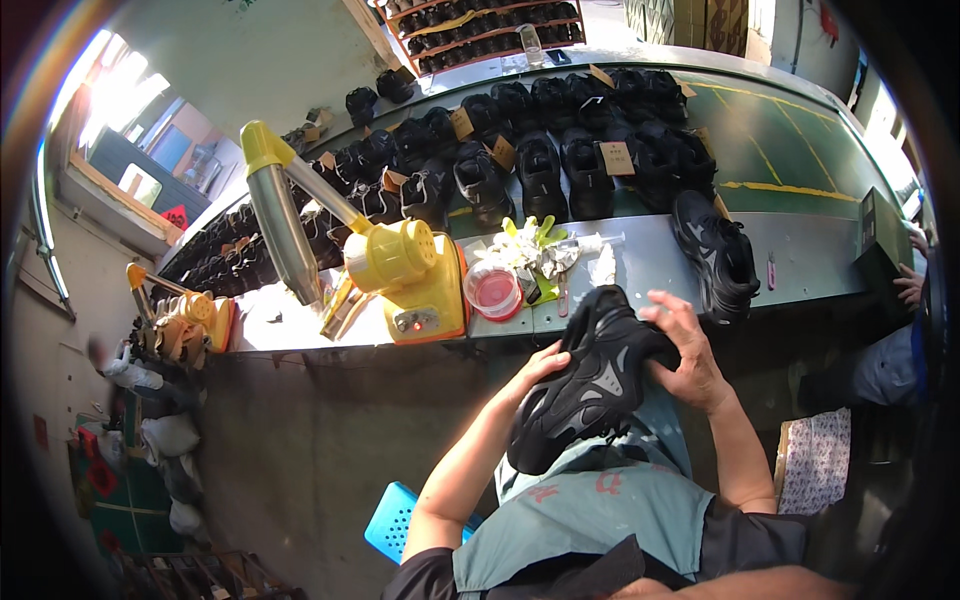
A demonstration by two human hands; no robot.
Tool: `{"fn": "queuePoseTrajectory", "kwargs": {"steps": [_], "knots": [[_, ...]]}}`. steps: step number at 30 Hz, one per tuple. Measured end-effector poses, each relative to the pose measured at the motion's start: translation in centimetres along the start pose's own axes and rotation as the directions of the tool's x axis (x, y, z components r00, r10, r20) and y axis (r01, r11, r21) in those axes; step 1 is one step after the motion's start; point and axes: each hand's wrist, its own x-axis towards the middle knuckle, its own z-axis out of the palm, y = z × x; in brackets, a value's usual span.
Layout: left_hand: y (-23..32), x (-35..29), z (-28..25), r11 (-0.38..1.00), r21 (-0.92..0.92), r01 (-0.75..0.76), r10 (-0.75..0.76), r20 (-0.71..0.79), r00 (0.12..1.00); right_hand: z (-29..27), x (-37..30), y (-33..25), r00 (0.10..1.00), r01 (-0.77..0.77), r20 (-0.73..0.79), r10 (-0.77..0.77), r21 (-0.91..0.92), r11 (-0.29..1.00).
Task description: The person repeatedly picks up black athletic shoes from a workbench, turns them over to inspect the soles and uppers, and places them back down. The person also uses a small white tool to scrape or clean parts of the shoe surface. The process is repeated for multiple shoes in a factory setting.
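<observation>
A black sneaker (597, 385) with grey trim is held tilted above my lap, its side facing up. My left hand (540, 368) grips its left edge, the fingers partly hidden behind it. On the other side my right hand (690, 350) curls round a black part of the shoe, which lies between its thumb and raised fingers. Just beyond, on the bench edge, stands another black sneaker (715, 260) with grey trim. Near the held shoe are a clear tub with pink contents (494, 290) and a crumpled white and yellow-green pile (535, 250).
A yellow machine (405, 285) with a metal tube stands at left on the metal-edged bench (800, 250). Rows of black shoes (540, 170) with brown tags fill the bench behind. Another person's hand (910, 285) shows at far right by a dark box (880, 235). A blue stool (395, 520) is below.
</observation>
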Motion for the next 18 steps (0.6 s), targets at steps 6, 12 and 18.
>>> {"fn": "queuePoseTrajectory", "kwargs": {"steps": [6, 12, 18], "knots": [[2.0, -4.2, 6.5, 0.924, -0.33, 0.193, -0.264, -0.185, 0.946, 1.8, -2.6, 1.9, 0.991, 0.075, 0.119, -0.063, -0.096, 0.993], [-9.6, 1.8, -3.0, 0.973, -0.215, -0.079, 0.081, -0.001, 0.997, 3.3, -9.7, 5.4, 0.856, -0.508, 0.178, 0.485, 0.453, 0.732], [-9.0, 3.3, 1.6, 0.953, 0.098, -0.285, 0.278, 0.081, 0.957, 6.7, -12.4, 0.2, 0.813, -0.536, 0.191, 0.55, 0.612, 0.581]]}}
